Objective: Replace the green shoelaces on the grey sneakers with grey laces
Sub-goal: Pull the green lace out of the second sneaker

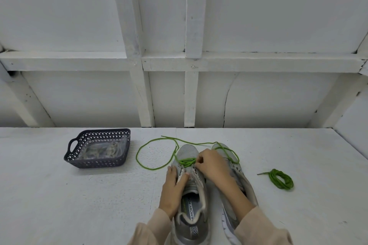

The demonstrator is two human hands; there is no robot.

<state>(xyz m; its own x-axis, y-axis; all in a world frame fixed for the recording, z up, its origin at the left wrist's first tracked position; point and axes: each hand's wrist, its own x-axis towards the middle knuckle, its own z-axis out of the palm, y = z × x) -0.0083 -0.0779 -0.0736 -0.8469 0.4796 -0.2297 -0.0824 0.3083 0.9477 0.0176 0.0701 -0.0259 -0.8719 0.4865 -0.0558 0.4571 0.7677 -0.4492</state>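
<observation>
Two grey sneakers stand side by side on the white table, toes pointing away from me. The left sneaker (189,223) still carries a green lace (186,161) in its lowest eyelets, with long loose ends looping over the table to the left and across the right sneaker (232,155). My left hand (174,186) grips the left sneaker's side, thumb on the tongue. My right hand (208,163) pinches the green lace at the eyelets. Grey laces (100,150) lie in a clear bag inside the dark basket (95,162).
A coiled green lace (281,179) lies on the table to the right of the sneakers. The basket stands at the left, near the table's far edge. Behind the table rises a white panelled wall.
</observation>
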